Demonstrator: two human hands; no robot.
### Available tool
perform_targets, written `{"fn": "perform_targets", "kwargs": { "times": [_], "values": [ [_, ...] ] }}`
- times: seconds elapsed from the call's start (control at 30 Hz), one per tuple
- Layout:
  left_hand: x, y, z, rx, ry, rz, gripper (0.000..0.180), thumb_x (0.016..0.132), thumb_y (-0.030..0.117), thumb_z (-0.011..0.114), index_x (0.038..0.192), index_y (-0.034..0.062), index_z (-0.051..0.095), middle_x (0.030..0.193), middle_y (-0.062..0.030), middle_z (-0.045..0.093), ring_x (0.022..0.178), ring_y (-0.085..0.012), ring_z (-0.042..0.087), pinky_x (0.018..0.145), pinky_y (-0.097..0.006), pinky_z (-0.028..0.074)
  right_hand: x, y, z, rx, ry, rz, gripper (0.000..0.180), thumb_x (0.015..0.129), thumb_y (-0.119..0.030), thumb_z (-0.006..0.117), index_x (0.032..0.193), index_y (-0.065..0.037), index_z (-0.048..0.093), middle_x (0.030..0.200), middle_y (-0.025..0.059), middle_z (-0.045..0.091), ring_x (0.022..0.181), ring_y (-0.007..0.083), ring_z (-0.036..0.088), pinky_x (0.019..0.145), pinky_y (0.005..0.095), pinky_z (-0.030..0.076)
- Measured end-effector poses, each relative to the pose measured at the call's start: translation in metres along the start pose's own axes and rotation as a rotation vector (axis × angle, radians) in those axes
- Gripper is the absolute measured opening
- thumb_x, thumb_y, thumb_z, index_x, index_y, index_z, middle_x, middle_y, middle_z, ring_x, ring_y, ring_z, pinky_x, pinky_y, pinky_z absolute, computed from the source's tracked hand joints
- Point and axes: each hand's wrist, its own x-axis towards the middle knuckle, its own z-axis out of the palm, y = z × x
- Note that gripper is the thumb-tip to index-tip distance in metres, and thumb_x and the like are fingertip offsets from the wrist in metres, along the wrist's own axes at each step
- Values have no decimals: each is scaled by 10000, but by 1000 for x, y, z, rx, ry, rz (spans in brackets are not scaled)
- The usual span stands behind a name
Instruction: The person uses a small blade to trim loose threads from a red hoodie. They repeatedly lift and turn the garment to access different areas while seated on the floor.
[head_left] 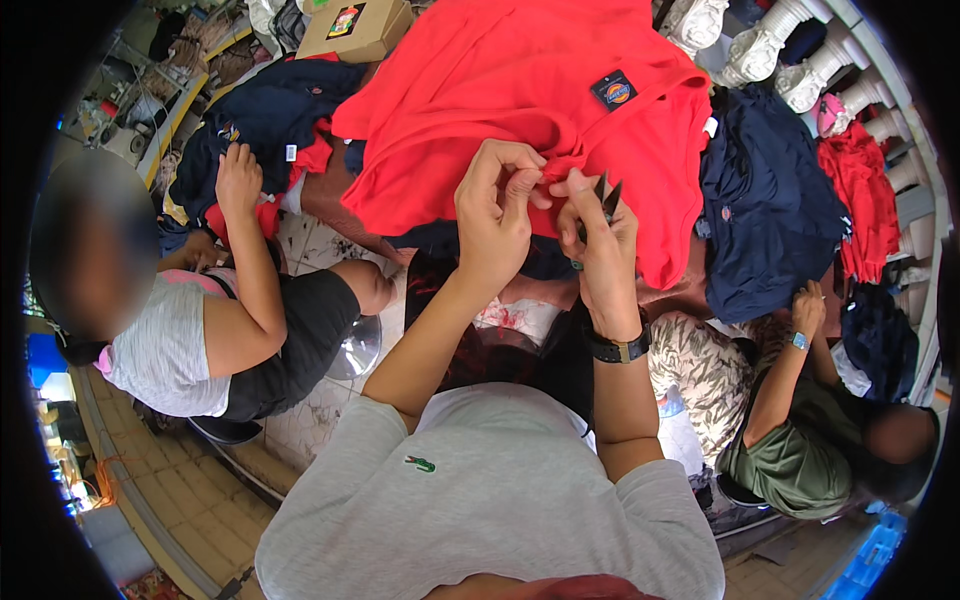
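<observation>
Spread in front of me is a red garment (470, 80) with a dark hang tag (614, 91) near its neckline. My left hand (498, 210) is closed, its thumb and index finger pinching a bit of the red fabric. Close beside it, my right hand (604, 250) curls around small dark thread snips (609, 198), their pointed blades sticking up past the fingers. The right thumb and index fingertips also meet at the fabric, almost touching the left fingertips. Whatever fine detail lies between the fingertips is too small to make out.
On the left, a seated person (190, 340) handles navy garments (265, 120). Another person (790, 440) on the right touches a navy garment (765, 210). A cardboard box (355, 30) sits at the back; white balusters (760, 45) line the far right.
</observation>
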Motion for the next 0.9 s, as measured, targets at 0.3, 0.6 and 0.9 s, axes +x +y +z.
{"fn": "perform_targets", "kwargs": {
  "times": [0.3,0.6,0.9],
  "values": [
    [-5,3,-3,-83,-98,45,32,1000,-7,522,975,-17,539,1065,-122,613,918,-163,632,809,-293,545,-10,-7,-5,-166,-16,-127,323,1040,-332,535,957,-25,592,665,-44,447,620,15,383,499,212,277],
    [-12,3,-27,201,-390,323,91,966,39,623,990,-18,556,1190,-141,564,1148,-217,577,1016,-368,489,5,3,-14,37,71,-134,164,961,-205,697,951,-42,700,646,-101,490,520,-20,347,465,195,230],
    [-13,-1,3,127,-61,63,132,881,-90,677,990,-36,626,947,-112,673,882,-148,670,817,-264,549,-2,9,-11,100,70,-114,165,982,-200,670,968,-41,709,586,-120,405,485,-15,296,451,225,167]
  ]
}}
